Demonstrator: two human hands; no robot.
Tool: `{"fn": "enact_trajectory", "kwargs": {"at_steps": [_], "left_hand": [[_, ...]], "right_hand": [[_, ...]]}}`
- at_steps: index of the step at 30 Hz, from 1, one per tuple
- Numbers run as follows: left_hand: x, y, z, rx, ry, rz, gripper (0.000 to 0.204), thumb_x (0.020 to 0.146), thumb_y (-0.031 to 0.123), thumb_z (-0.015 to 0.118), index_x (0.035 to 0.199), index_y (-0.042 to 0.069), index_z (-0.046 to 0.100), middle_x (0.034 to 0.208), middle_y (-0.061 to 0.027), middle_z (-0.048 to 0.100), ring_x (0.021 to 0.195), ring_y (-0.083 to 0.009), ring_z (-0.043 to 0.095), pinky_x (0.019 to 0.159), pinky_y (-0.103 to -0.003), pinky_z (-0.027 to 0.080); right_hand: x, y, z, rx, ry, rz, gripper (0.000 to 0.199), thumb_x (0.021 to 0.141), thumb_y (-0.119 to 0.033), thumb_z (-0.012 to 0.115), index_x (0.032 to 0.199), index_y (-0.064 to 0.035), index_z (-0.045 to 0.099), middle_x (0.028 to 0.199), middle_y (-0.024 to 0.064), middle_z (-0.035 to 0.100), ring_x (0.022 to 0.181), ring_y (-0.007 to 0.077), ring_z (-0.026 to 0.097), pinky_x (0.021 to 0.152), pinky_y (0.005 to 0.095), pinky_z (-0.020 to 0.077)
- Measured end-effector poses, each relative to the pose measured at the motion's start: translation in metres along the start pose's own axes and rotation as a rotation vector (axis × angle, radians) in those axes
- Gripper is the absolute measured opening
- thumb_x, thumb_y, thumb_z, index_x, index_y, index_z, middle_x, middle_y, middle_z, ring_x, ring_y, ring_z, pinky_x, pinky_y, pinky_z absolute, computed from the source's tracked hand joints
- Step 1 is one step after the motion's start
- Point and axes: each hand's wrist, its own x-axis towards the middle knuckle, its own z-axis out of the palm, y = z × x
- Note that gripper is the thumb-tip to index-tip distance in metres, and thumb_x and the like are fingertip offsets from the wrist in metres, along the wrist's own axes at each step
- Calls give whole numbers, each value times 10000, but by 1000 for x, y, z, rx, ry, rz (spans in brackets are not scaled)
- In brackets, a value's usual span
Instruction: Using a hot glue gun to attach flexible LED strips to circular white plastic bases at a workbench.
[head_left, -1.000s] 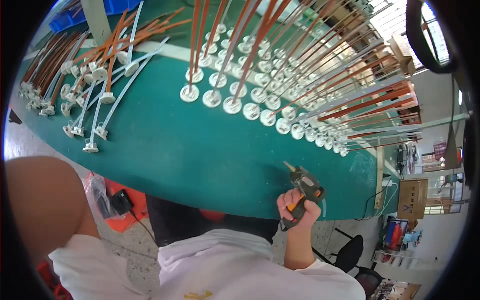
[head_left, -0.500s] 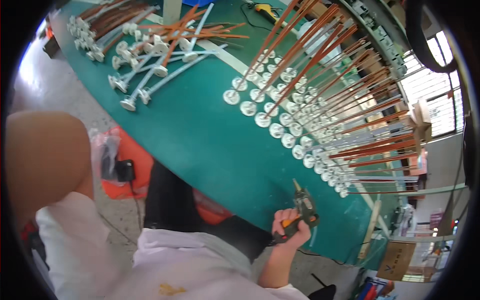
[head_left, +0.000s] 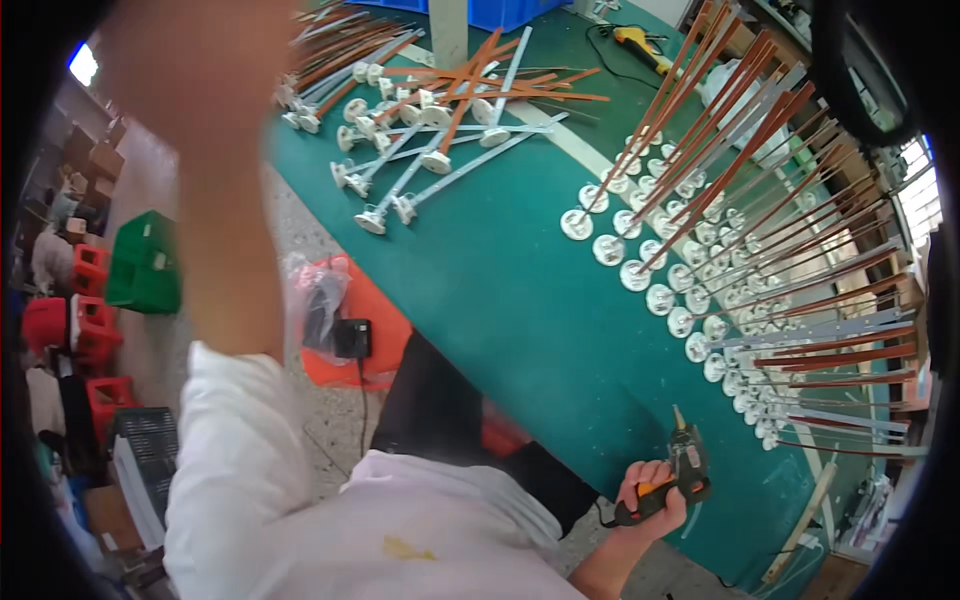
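My right hand [head_left: 655, 505] is closed around the handle of a black hot glue gun [head_left: 690, 462], its nozzle pointing up over the near right part of the green table [head_left: 480, 285]. My left hand [head_left: 215, 65] is raised close to the camera at the upper left, large and blurred; its fingers cannot be made out. Just right of it lies a loose pile of brown and grey strips with white round bases [head_left: 435, 115]. Many similar pieces stand upright in rows on their white discs [head_left: 635, 275] along the right side, strips leaning outward.
An orange stool [head_left: 385, 325] beside the table holds a plastic bag and a black adapter [head_left: 352, 338] with a cable. A yellow-and-black tool [head_left: 640, 45] and a blue bin [head_left: 500, 12] are at the far side. A green crate [head_left: 145, 262] sits on the floor at left.
My left arm has swung up and forward towards the pile. The view has turned left, so the table and pieces appear farther right. The glue gun stays in my right hand.
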Motion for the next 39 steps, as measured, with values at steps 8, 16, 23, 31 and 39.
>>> {"fn": "enact_trajectory", "kwargs": {"at_steps": [8, 16, 23, 31, 39], "left_hand": [[-10, -28, 150, 471, -531, 122, 199, 824, 209, 687, 967, 80, 739, 922, -129, 717, 860, -334, 689, 769, -439, 560], [4, -9, 142, 671, -556, -63, 182, 852, 250, 607, 949, 188, 748, 913, -144, 714, 859, -378, 686, 742, -500, 550], [-42, 11, 30, -98, 341, -301, 156, 850, 148, 773, 922, 10, 762, 755, -39, 728, 668, -98, 661, 632, -238, 529], [-160, 199, 42, -583, -101, -231, 114, 763, -22, 775, 874, -2, 758, 757, -83, 739, 635, -116, 682, 584, -228, 515], [-196, 201, 60, -562, -265, -211, 119, 743, -23, 783, 855, 6, 755, 727, -100, 726, 597, -154, 686, 540, -229, 498]], "right_hand": [[9, -1, 3, -14, -32, -15, 292, 886, -256, 590, 956, 21, 532, 904, 167, 576, 814, 274, 550, 397, 255, 431], [3, 0, 3, -13, -37, -28, 257, 926, -227, 525, 952, 28, 541, 910, 169, 593, 873, 269, 561, 420, 237, 432], [9, 5, 23, -229, -3, -84, 226, 884, -170, 537, 955, 43, 566, 895, 199, 606, 818, 297, 586, 424, 239, 407], [3, 60, 103, -967, -300, -417, 73, 807, 13, 638, 863, 2, 683, 794, 72, 709, 614, 141, 607, 546, 268, 457], [-5, 88, 83, -1024, -68, -304, 157, 715, -11, 746, 845, 19, 664, 684, 99, 651, 538, 219, 613, 537, 301, 479]]}}
